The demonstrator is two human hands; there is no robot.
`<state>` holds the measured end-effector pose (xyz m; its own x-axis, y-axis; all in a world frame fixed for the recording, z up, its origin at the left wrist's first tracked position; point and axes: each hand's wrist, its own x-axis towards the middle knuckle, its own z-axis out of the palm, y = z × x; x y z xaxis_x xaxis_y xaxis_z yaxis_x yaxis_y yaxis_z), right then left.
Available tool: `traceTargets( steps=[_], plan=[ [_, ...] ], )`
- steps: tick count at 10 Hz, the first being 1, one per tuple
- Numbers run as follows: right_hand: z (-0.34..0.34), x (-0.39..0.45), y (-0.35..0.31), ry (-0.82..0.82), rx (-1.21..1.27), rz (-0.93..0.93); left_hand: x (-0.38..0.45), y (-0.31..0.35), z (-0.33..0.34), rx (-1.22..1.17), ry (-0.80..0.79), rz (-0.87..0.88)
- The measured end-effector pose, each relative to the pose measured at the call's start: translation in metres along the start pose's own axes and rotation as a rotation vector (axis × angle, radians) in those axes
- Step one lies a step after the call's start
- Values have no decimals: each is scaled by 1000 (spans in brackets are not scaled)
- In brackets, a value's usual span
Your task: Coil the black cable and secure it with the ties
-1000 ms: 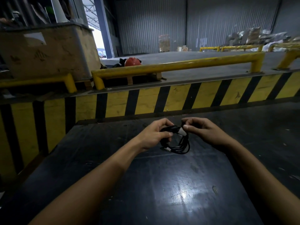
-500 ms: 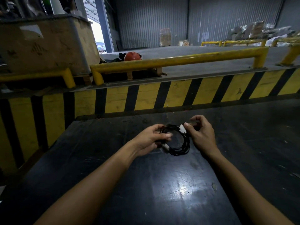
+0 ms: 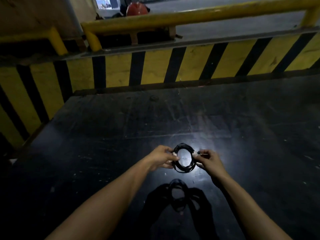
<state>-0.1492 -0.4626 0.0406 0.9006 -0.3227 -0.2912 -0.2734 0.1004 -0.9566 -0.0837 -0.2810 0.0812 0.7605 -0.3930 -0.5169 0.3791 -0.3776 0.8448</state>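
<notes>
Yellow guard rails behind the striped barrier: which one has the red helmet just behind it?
The long right rail; the red helmet shows above its left end, not by the short left rail.

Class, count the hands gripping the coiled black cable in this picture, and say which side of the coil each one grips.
2. The left hand grips the left side of the black cable; the right hand pinches its right side. No others in view.

coiled cable (image 3: 183,168) held above the table (image 3: 103,135), between left hand (image 3: 161,158) and right hand (image 3: 210,161).
</notes>
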Motion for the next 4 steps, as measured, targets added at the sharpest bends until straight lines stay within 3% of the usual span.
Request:
traceTargets(
  steps=[2, 4],
  plan=[
    [4, 25, 56, -55, -227, 171, 29, -45, 17, 69, 112, -132],
    [8, 25, 63, -133, -554, 173, 41, -62, 21, 272, 174, -142]
  ],
)
